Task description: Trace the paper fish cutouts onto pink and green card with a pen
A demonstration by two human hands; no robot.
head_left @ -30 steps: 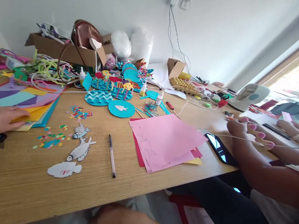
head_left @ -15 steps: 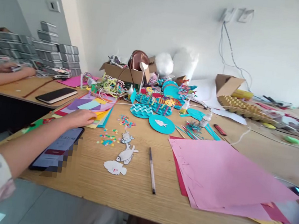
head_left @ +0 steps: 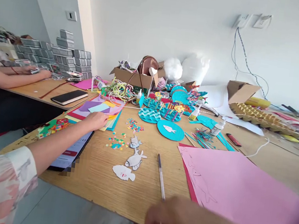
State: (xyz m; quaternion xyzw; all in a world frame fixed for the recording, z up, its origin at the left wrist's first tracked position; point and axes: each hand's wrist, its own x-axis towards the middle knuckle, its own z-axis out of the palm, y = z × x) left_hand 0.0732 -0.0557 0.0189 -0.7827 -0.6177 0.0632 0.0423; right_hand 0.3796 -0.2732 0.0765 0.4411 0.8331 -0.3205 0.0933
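Now, L hand (head_left: 97, 120): palm down, fingers loose on the coloured paper stack (head_left: 112, 116), tips on a yellow sheet. Nothing gripped that I can see.
R hand (head_left: 187, 222): low at the near table edge, v. blurred, over the bottom end of the pen (head_left: 161, 175). Can't tell if it's open or closed, or if it's got hold of anything.
pen: flat on the table (head_left: 94, 181), far end pointing away from me, btwn fish cut-outs (head_left: 135, 159) and pink sheet (head_left: 238, 188).
fish cut-outs: three in a row, flat, just left of pen.
pink sheet: flat, right of pen, on top of a red one.
confetti (head_left: 115, 144): scattered btwn paper stack and fish cut-outs.
phone (head_left: 72, 151): screen up, partly under my L forearm.
teal disc (head_left: 170, 130): w/ a white fish on it, beyond the pen.
co-worker's arm (head_left: 14, 77): on the next table, far left, well apart from me.
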